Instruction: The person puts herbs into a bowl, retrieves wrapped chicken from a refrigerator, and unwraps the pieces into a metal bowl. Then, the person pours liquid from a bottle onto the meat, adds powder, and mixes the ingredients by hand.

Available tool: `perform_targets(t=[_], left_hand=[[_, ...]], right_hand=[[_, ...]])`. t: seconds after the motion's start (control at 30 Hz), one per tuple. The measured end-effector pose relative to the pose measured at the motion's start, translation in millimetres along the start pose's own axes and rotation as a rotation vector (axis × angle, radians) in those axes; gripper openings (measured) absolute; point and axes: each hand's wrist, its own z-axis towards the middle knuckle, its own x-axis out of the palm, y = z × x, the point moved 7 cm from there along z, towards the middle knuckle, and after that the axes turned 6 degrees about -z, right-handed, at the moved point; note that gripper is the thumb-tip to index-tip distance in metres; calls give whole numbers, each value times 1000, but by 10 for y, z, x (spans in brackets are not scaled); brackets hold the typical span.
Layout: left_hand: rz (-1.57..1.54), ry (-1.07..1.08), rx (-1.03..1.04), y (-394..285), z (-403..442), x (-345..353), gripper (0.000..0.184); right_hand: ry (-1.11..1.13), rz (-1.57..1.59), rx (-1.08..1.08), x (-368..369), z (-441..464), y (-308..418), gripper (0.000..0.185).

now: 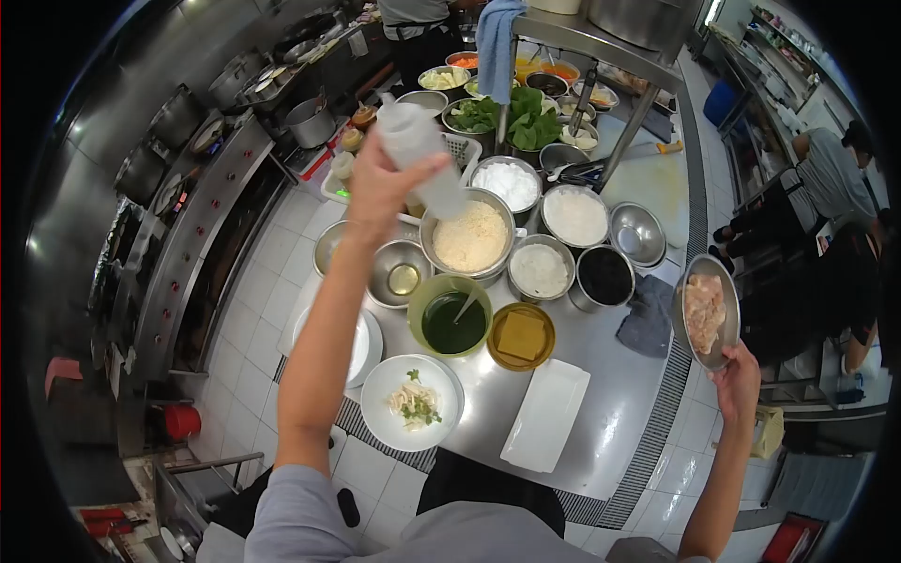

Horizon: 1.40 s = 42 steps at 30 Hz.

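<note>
My left hand [383,188] is raised over the table, its fingers wrapped around a translucent white squeeze bottle [411,136]. The bottle is tilted, and its lower end overlaps a steel bowl of pale crumbs [469,239] in the view. Out at the right, past the table's edge, my right hand [740,380] grips the rim of a metal bowl [731,319]. Pale pink pieces that look like raw chicken [704,314] lie in it. In front of my body are a white plate [380,413] with shredded pale food and green leaves, and a white rectangular dish [546,418].
Containers crowd the steel table: a green bowl of dark liquid [453,324] with a spoon, a brown dish [521,336], white powder [507,183], black contents [603,275] and leafy greens [535,122]. A shelf post [629,136] rises behind. Other people stand right and at the back.
</note>
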Motion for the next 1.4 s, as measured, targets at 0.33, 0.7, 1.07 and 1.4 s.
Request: perform_targets(t=[0.33,0.7,1.07,1.4], left_hand=[[373,-285,84,1636,330,-1671,66],[435,-405,-172,1920,14,-1861,68],[677,-1043,-200,-1661,-4942,-1313,37],[1429,-893,-2211,-2044,-10990,596,60]], right_hand=[[-234,5,84,-447,-406,-1106,18],[-169,-138,132,-570,-389,-1920,15],[329,-227,162,-499,369,-2510,26],[-106,-845,-850,-955,1141,-1671,53]])
